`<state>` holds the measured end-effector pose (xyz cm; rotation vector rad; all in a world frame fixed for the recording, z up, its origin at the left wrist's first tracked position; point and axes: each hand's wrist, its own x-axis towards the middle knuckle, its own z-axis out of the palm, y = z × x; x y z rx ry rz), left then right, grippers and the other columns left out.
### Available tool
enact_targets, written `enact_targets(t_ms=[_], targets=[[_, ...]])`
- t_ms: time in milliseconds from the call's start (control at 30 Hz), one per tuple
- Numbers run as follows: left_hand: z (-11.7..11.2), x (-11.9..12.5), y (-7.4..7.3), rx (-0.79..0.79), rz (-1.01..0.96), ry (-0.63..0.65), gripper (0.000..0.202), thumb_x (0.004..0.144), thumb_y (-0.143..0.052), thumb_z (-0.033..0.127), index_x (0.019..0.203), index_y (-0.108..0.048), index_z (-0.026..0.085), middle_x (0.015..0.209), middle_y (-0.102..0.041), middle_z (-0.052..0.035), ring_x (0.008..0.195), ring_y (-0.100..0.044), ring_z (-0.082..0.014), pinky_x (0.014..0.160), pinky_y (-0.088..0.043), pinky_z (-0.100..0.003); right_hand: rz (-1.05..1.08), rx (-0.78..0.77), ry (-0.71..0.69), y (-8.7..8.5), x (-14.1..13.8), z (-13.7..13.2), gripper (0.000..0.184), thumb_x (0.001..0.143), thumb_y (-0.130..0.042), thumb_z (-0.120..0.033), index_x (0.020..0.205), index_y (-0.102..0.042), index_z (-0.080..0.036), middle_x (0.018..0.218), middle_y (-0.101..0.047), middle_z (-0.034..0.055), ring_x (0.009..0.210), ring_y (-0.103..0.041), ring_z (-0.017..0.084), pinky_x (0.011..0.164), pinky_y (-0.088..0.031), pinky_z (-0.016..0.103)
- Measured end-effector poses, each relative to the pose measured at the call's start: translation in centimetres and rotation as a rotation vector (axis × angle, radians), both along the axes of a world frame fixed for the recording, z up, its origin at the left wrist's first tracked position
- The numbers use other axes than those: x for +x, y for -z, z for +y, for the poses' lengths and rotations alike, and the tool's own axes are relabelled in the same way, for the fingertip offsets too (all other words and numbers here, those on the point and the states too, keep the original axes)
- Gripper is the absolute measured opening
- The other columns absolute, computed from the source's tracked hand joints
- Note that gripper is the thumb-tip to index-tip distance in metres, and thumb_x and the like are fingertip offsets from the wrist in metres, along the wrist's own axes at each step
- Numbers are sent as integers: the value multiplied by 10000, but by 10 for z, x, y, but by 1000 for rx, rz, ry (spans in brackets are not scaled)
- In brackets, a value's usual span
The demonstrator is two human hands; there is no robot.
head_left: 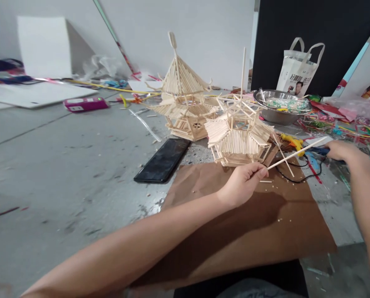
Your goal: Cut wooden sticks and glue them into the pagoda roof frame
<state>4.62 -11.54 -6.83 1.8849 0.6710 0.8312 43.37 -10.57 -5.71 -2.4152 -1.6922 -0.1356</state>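
Observation:
My left hand [244,184] is closed around one end of a thin wooden stick [299,153], which slants up to the right. Just behind that hand stands a small pavilion model of pale sticks [239,140], with an unfinished upper frame and one tall upright stick. To its left is a taller stick pavilion [185,99] with a pointed roof. My right hand [342,151], far to the right, is closed on a dark blue tool handle [320,151]; the rest of the tool is hard to make out. A yellow-handled tool [292,142] lies close by.
Brown paper [265,236] covers the surface before me. A black phone [163,160] lies left of the models. A metal bowl [281,114] of small pieces, a white bag [298,72], a black cord [296,181] and scraps crowd the right. A purple package [85,104] sits left.

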Motion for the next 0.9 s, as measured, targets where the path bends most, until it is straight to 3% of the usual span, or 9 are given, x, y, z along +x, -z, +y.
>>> enact_targets(t_ms=[133, 267, 400, 533, 667, 733, 800, 900], targets=[[-4, 6, -9, -1, -12, 3, 228, 827, -425, 319, 716, -528, 150, 633, -475, 27, 616, -409, -86, 612, -355, -219, 50, -141, -59, -30, -3, -14, 149, 509, -668, -75, 603, -679, -190, 566, -627, 42, 475, -510, 151, 517, -369, 307], [-10, 13, -13, -27, -79, -70, 212, 836, -436, 295, 713, -531, 149, 602, -457, 37, 562, -386, -70, 576, -367, -204, 149, -15, -115, -45, -11, -37, 103, 609, -696, -243, 701, -681, -201, 565, -612, 20, 496, -538, 157, 500, -382, 294], [-15, 25, -14, 17, -171, -116, 213, 848, -444, 280, 716, -536, 143, 719, -532, 3, 485, -370, -30, 473, -354, -172, 543, 184, -116, -43, -26, -57, 218, 624, -703, -383, 746, -625, -219, 446, -506, -40, 367, -439, 114, 398, -313, 271], [-18, 39, -15, -22, -283, -91, 241, 857, -430, 296, 706, -518, 130, 1085, -557, -89, 400, -396, 28, 389, -371, -158, 969, 278, -254, -36, -50, -64, 219, 612, -732, -336, 647, -556, -212, 469, -492, -31, 384, -420, 84, 388, -289, 254], [-22, 50, -13, -95, -300, -82, 233, 854, -433, 292, 713, -513, 124, 1215, -512, -114, 387, -447, 37, 376, -382, -152, 1236, 316, -372, -25, -78, -60, 263, 568, -755, -325, 712, -577, -196, 500, -478, -56, 375, -385, 65, 377, -283, 236], [-21, 53, -9, -158, -275, -86, 231, 854, -433, 297, 714, -505, 129, 1122, -566, -89, 395, -467, 23, 383, -384, -147, 1323, 259, -423, -18, -93, -57, 260, 587, -734, -344, 723, -567, -199, 485, -450, -68, 367, -365, 66, 362, -262, 228], [-18, 53, -3, -213, -217, -109, 223, 850, -444, 305, 714, -503, 138, 818, -602, -22, 396, -483, -12, 380, -372, -144, 1393, 228, -452, -11, -107, -54, 239, 603, -707, -351, 717, -552, -210, 490, -438, -70, 358, -337, 65, 349, -240, 225], [-13, 52, 7, -243, -155, -176, 209, 841, -463, 303, 713, -514, 146, 535, -444, 58, 392, -487, -48, 381, -353, -146, 1485, 232, -424, -3, -125, -50, 222, 600, -674, -330, 733, -536, -217, 586, -523, -46, 368, -334, 57, 345, -230, 216]])
